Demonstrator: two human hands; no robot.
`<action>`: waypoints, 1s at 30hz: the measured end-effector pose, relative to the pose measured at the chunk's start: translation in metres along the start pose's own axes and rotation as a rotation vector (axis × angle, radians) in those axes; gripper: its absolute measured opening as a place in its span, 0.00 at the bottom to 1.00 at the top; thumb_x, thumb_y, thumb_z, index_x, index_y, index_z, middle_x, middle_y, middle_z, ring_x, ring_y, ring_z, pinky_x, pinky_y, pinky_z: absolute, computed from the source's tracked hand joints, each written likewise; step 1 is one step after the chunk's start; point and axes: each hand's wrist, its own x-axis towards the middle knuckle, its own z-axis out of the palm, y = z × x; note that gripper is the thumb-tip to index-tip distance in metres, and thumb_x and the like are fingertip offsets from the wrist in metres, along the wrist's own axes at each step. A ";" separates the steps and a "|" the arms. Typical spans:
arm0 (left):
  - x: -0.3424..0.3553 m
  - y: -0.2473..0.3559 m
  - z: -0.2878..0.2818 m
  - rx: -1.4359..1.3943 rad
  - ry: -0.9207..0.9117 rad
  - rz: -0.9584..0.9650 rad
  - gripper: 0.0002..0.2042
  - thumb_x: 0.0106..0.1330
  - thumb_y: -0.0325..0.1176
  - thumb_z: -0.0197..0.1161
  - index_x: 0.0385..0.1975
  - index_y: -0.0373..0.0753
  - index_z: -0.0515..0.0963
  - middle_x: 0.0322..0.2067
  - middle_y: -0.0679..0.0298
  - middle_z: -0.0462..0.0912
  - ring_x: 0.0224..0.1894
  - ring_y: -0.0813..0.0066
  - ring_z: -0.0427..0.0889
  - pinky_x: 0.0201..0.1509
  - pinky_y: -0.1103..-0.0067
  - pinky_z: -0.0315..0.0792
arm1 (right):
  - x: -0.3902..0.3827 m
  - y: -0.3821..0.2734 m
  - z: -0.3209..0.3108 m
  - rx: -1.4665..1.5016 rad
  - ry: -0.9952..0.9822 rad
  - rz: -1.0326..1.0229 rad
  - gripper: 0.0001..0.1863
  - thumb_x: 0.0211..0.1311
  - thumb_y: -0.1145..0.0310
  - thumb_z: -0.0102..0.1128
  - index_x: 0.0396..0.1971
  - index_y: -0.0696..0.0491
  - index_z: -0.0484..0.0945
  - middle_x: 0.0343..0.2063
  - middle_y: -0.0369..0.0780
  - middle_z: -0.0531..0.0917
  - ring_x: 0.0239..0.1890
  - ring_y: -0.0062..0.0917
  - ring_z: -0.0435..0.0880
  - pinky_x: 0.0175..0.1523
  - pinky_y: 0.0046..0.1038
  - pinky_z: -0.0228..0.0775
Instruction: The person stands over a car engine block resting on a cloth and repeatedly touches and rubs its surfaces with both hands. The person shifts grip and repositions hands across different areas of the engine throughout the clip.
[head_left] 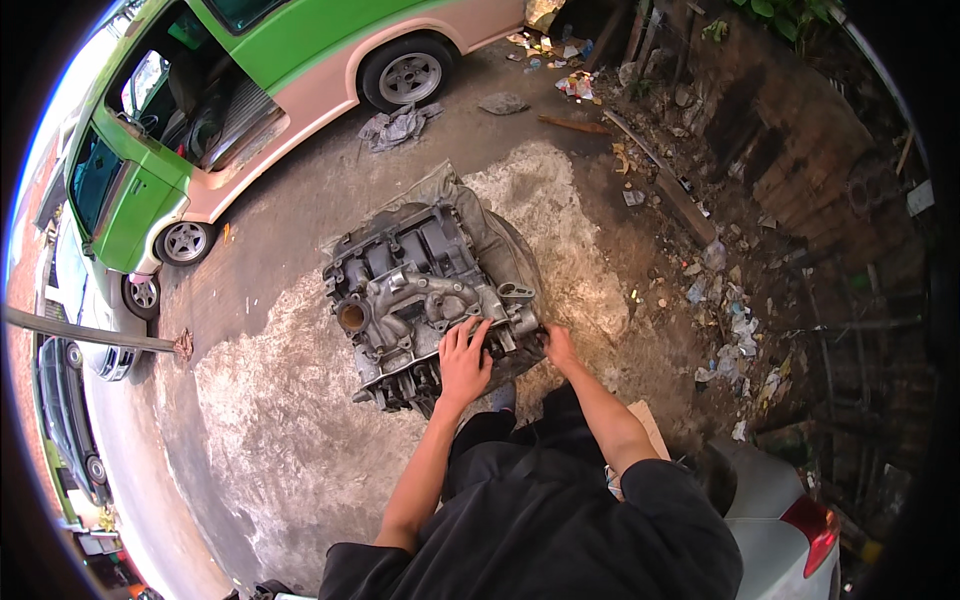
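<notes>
A grey metal engine (425,245) lies before me on a dark, crumpled cloth (515,250) spread on the ground. My left hand (465,360) rests on the engine's near side, its fingers stretched out over the metal beside a curved manifold (418,288). At the right end of the engine is my right hand (561,348), fingers curled in against the block's edge. What those fingers hold, if anything, is too small to make out. A round brown opening (352,317) shows at the engine's left corner.
A green and pink van (320,70) with an open side stands at the far left. Litter (740,335) and wooden boards (688,208) lie along the right. Close behind me on the right is a silver car with a red tail light (808,535). A pole (90,330) reaches in from the left.
</notes>
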 end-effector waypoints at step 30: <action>0.000 0.000 0.001 0.047 -0.015 0.002 0.32 0.61 0.28 0.65 0.70 0.48 0.72 0.65 0.60 0.71 0.68 0.54 0.67 0.73 0.58 0.60 | -0.028 -0.085 -0.029 0.271 -0.126 0.551 0.26 0.71 0.65 0.58 0.65 0.61 0.78 0.38 0.52 0.88 0.27 0.36 0.87 0.35 0.37 0.80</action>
